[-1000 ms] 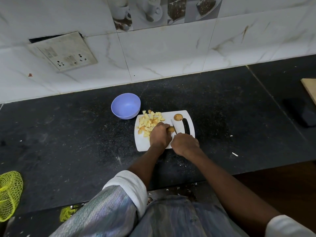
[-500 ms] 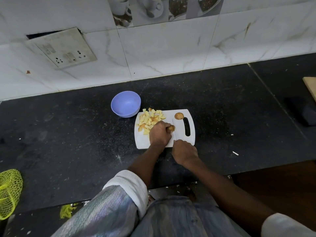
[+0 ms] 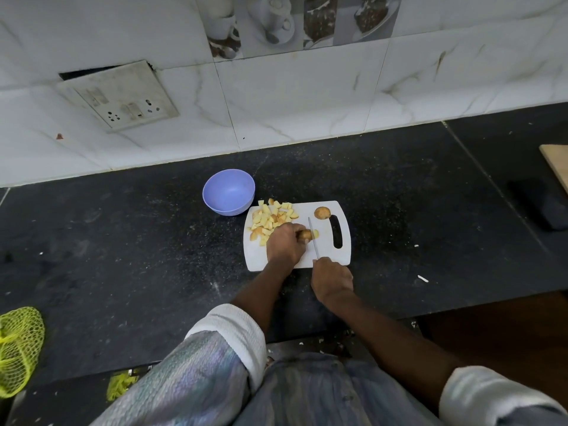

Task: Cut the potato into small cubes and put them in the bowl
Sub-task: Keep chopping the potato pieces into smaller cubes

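Left hand (image 3: 284, 242) grips the potato piece (image 3: 304, 234) on the cutting board (image 3: 344, 256). Right hand (image 3: 332, 278), clenched on the handle, has drawn the knife (image 3: 313, 239) back toward the body since a second ago; a thin slice now lies right of the blade (cutting continues). Cut cubes (image 3: 270, 219) remain heaped on the board's left; the bowl (image 3: 229, 192) beside it holds nothing. One potato end (image 3: 322, 213) awaits.
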